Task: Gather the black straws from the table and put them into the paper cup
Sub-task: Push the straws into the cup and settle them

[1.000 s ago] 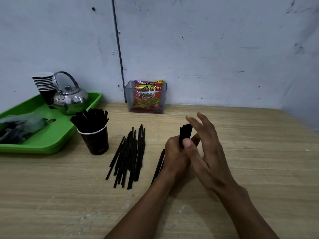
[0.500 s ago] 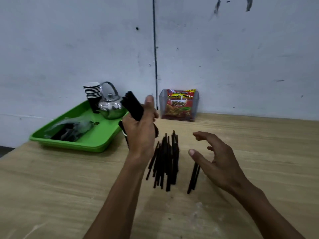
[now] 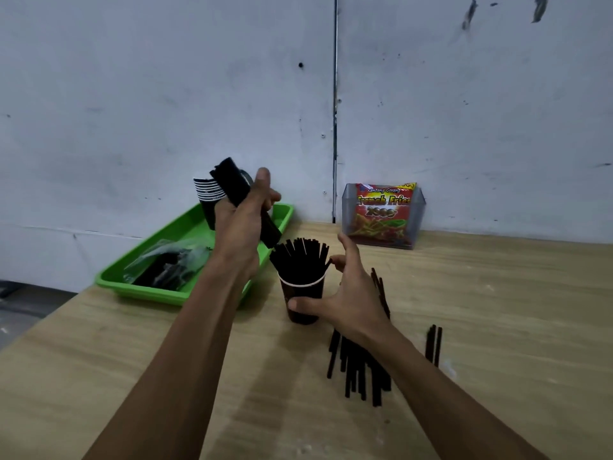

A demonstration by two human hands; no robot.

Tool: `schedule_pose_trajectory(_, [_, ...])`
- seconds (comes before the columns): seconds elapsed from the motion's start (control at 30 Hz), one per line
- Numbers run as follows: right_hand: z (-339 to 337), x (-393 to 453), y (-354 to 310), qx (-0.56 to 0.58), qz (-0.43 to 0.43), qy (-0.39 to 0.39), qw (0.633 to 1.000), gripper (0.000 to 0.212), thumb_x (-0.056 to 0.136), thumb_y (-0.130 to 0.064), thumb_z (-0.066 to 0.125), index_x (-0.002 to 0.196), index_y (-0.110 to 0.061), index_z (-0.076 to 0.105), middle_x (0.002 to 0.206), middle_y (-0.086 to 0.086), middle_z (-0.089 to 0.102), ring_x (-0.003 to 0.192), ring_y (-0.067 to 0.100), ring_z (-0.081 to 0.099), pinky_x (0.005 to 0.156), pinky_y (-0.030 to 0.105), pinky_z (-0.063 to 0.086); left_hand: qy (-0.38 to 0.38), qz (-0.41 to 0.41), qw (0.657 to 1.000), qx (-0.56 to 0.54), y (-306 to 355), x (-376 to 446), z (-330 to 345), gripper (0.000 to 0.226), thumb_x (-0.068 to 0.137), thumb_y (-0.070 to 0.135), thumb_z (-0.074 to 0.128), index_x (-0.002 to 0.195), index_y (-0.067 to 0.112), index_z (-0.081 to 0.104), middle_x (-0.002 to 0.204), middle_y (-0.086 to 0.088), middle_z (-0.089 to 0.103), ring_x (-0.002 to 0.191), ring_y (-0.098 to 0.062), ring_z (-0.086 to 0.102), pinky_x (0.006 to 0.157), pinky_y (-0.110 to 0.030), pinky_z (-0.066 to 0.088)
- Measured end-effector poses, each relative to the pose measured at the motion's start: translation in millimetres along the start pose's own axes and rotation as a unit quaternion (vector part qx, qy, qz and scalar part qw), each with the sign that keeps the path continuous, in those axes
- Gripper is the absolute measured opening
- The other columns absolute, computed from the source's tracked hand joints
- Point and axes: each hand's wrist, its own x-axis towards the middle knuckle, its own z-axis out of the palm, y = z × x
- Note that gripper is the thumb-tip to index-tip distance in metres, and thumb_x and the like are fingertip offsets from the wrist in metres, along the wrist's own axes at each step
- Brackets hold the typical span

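My left hand (image 3: pixel 243 220) grips a bundle of black straws (image 3: pixel 232 184), tilted, its lower end just above and left of the paper cup's rim. The dark paper cup (image 3: pixel 300 292) stands on the table, filled with upright black straws (image 3: pixel 300 257). My right hand (image 3: pixel 348 300) wraps the cup's right side, thumb across its front and a fingertip touching the straws in it. A pile of loose black straws (image 3: pixel 361 373) lies on the table under my right forearm. A pair of straws (image 3: pixel 434 343) lies apart to the right.
A green tray (image 3: pixel 156 293) at the left holds a plastic bag of black items (image 3: pixel 172 265) and a stack of paper cups (image 3: pixel 207 194). A clear holder with a snack packet (image 3: pixel 383 214) stands against the wall. The table's left edge is close to the tray.
My left hand has carried the straw bundle up over the cup. My right hand has moved left from the loose straws onto the cup. The camera has shifted closer.
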Motion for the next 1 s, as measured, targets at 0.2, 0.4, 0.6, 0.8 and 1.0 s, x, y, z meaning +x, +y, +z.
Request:
schedule_pose_trajectory(0.2, [18.0,10.8,7.0,0.039,-0.007,0.005,0.999,0.138,0.048,-0.035,0.095,0.153,-0.036,0.005,0.117,-0.019,0.048,0.111,0.002,0.045,0.080,0.006,0.033,-0.196,-0.007,0.966,0.168,-8.9,18.3,14.6,0.064,0.082,0.061,0.062,0.075,-0.002,0.065,0.066,0.008,0.062,0.068,0.000,0.061,0.079,-0.033,0.041])
schedule_pose_trajectory(0.4, [25.9,11.4,10.1,0.071,-0.022,0.004,0.997,0.121,0.058,-0.028,0.093,0.152,-0.033,0.016,0.108,-0.038,0.043,0.105,-0.009,0.051,0.078,-0.004,0.036,-0.305,-0.063,0.910,0.274,-16.7,13.7,9.6,0.060,0.074,0.078,0.056,0.060,0.020,0.066,0.106,-0.022,0.069,0.085,-0.019,0.062,0.073,-0.029,0.046])
schedule_pose_trajectory(0.6, [26.9,11.5,11.1,0.088,-0.020,0.000,0.996,0.114,0.063,-0.022,0.090,0.152,-0.029,0.019,0.107,-0.038,0.050,0.094,-0.031,0.049,0.073,-0.004,0.040,-0.358,-0.116,0.865,0.332,-19.9,14.0,-3.0,0.049,0.087,0.060,0.059,0.072,0.016,0.073,0.075,0.003,0.072,0.069,-0.002,0.066,0.068,-0.022,0.044])
schedule_pose_trajectory(0.8, [27.4,12.0,11.7,0.089,-0.038,0.004,0.995,0.097,0.063,-0.022,0.089,0.143,-0.028,0.036,0.109,-0.033,0.060,0.103,-0.019,0.055,0.076,0.002,0.045,-0.355,-0.115,0.881,0.291,-22.7,12.0,-9.5,0.038,0.087,0.053,0.064,0.073,0.019,0.074,0.078,0.005,0.073,0.078,-0.003,0.068,0.071,-0.020,0.048])
schedule_pose_trajectory(1.0, [20.6,12.3,8.6,0.073,-0.041,-0.032,0.996,0.107,0.060,-0.019,0.090,0.146,-0.036,0.028,0.118,-0.026,0.059,0.106,-0.013,0.057,0.082,0.010,0.048,-0.336,-0.118,0.895,0.268,-27.5,7.0,-10.7,0.030,0.087,0.042,0.070,0.067,0.020,0.072,0.075,0.003,0.073,0.073,-0.004,0.068,0.062,-0.012,0.049])
